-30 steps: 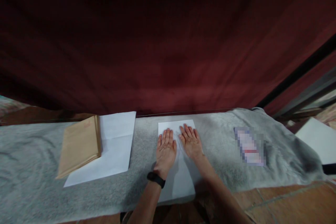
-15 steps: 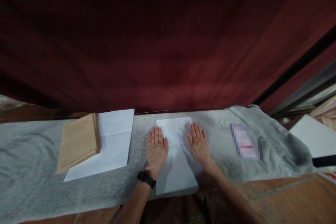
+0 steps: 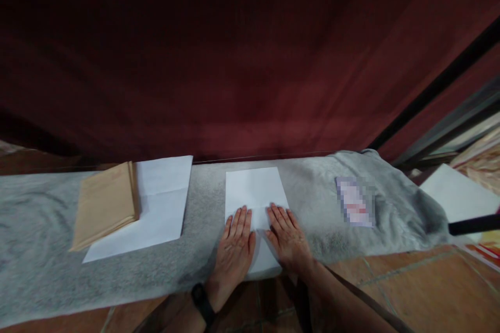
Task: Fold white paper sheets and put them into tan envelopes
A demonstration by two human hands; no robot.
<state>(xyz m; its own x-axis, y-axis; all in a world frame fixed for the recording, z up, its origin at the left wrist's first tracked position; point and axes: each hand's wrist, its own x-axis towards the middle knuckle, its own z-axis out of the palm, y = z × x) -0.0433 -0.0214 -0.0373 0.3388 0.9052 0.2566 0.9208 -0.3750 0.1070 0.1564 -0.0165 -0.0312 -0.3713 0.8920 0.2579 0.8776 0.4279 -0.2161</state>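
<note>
The creased white paper (image 3: 253, 186) was overlapped at its sides by the flattened left hand (image 3: 234, 250) and right hand (image 3: 289, 242), kept apart — judged light, limp, best gripped by its far corners.

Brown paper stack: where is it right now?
In the head view it's at the left: the brown paper stack lies on the gray blanket, partly covering a white sheet, well left of the left hand.
</note>
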